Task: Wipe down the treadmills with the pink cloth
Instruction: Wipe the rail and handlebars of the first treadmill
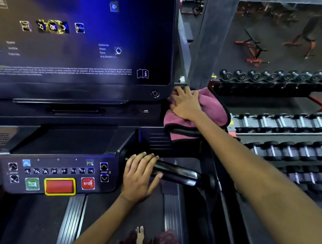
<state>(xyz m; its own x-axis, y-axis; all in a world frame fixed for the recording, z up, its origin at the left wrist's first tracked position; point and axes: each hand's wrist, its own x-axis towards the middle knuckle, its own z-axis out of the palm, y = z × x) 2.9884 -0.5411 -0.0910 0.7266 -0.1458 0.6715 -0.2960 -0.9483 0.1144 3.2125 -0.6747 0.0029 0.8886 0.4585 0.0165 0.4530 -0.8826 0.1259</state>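
Note:
I stand on a treadmill whose dark console screen (76,32) fills the upper left. My right hand (184,102) lies flat, fingers spread, on the pink cloth (214,107), pressing it against the console's right side just below the screen's lower right corner. The cloth has a black trim and hangs down over the console's edge. My left hand (140,176) rests on the shiny black handlebar grip (176,172) to the right of the button panel (59,176), fingers laid over its top and thumb beneath.
The button panel carries a red STOP key (88,183), a green key and a large red key with a yellow rim. The treadmill belt (121,217) runs below. Racks of dumbbells (288,124) stand to the right, with benches on the gym floor beyond.

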